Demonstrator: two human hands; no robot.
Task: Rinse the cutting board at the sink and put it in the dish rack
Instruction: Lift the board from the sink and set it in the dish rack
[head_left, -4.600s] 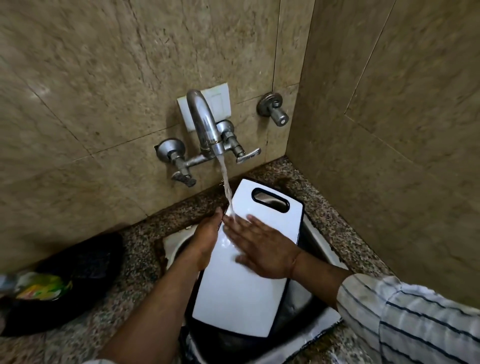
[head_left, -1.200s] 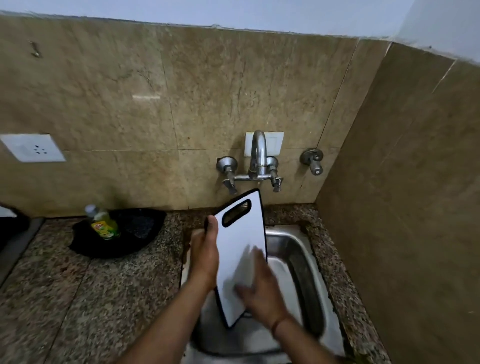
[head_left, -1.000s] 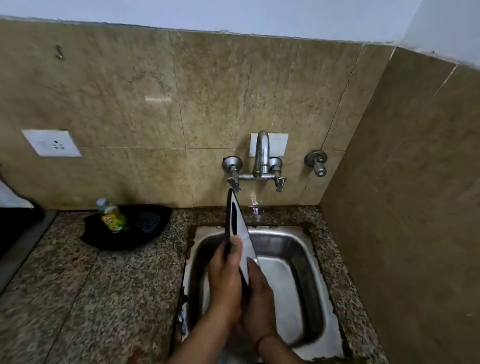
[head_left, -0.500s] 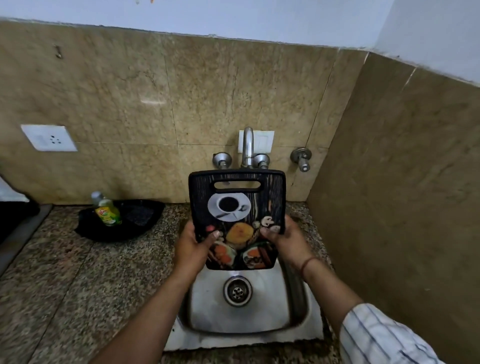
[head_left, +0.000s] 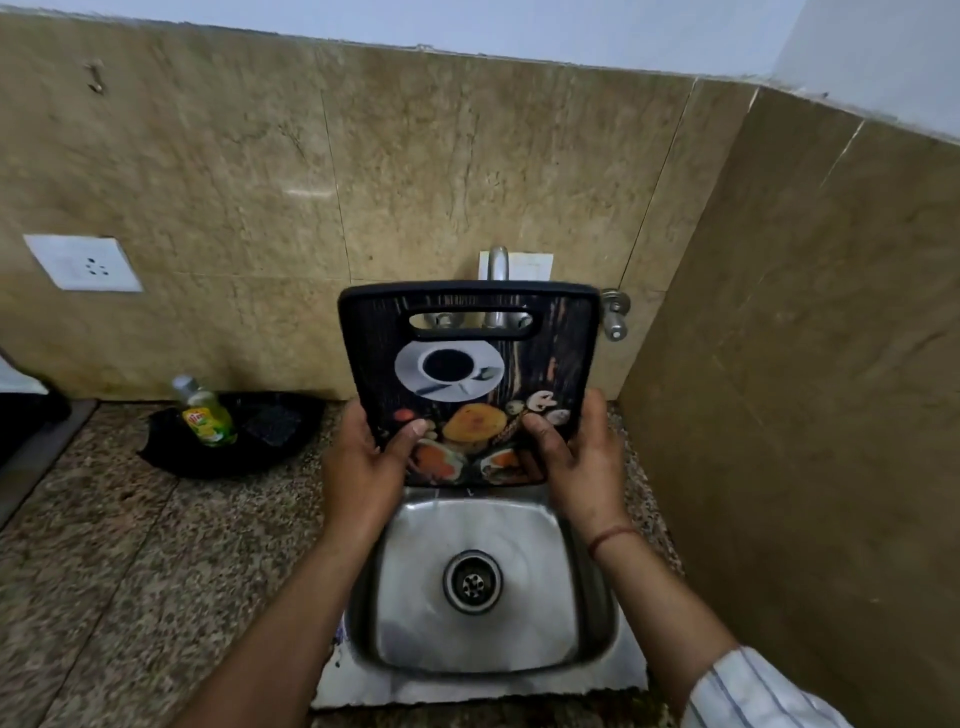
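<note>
The cutting board (head_left: 470, 374) stands upright above the sink (head_left: 483, 582), its dark printed side with a coffee cup and food pictures facing me, handle slot at the top. My left hand (head_left: 363, 462) grips its lower left edge, thumb on the front. My right hand (head_left: 576, 457) grips the lower right edge the same way. The board hides most of the tap (head_left: 497, 262); only the spout top and parts seen through the handle slot show. No water stream is visible. No dish rack is in view.
A green dish soap bottle (head_left: 205, 413) stands in a black tray (head_left: 234, 434) on the granite counter (head_left: 130, 545) left of the sink. A wall socket (head_left: 83, 262) is at left. A tiled side wall (head_left: 805, 389) closes the right. A small valve (head_left: 614, 314) sits beside the board.
The board went from lying under running water with its white side up, to edge-on, to upright with the printed side toward me. The view has pulled back and the water stream is gone.
</note>
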